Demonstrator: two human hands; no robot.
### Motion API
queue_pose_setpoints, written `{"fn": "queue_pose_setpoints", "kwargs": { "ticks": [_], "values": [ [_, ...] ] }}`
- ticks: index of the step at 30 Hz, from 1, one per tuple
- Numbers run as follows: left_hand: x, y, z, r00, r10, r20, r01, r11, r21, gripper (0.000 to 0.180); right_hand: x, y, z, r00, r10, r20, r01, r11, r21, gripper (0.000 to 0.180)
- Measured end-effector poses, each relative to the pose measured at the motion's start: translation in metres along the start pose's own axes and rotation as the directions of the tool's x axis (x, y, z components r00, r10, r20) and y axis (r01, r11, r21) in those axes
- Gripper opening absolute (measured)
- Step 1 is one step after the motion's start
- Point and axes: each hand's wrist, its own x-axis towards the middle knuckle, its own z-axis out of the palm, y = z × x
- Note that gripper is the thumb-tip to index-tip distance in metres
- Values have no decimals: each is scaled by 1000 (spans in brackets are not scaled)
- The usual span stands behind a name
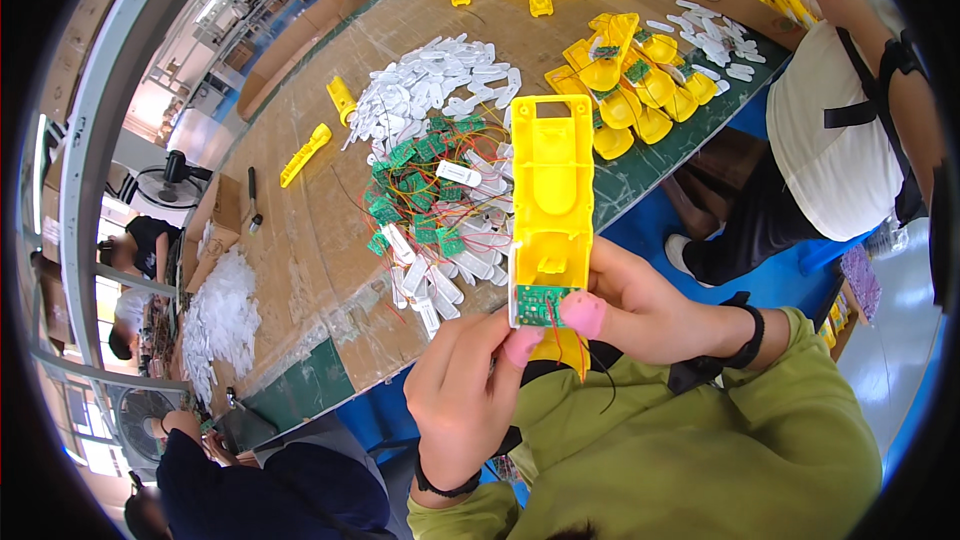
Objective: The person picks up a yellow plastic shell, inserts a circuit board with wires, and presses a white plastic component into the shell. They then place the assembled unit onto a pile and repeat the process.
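Note:
Upright in front of me is a long yellow plastic housing (552, 165), its hollow inner side facing up. A small green circuit board (538, 304) with red wires lies in its lower part. My right hand (655, 310) grips the housing's right side, its thumb in a pink finger cot pressing on the board's right edge. From the lower left my left hand (465, 385) is closed on the housing's left side, its pink-capped thumb at the board's lower edge. A narrow white piece (513, 290) shows along the housing's left edge. Fingers behind the housing are partly hidden.
Beyond lie a heap of green boards with wires (415, 195), white plastic pieces (430, 80) and yellow housings (625, 80). A clear-white pile (222, 315) and a black-handled tool (254, 202) are at left. Co-workers stand at right (835, 130) and lower left (270, 495).

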Motion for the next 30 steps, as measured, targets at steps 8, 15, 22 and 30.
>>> {"fn": "queue_pose_setpoints", "kwargs": {
  "ticks": [8,15,22,30],
  "values": [
    [12,16,-23,983,11,181,-38,988,147,24,-7,1,5,999,33,37,-33,999,-11,40],
    [11,16,-24,977,103,186,-133,978,160,22,-10,3,12,998,-60,6,59,998,10,46],
    [19,9,-41,929,84,362,-67,996,-59,32,-6,3,7,992,-121,40,125,985,-123,58],
    [9,-2,-19,937,-175,301,307,824,-476,35,-3,-9,4,982,-11,190,93,899,-427,56]
  ]
}}
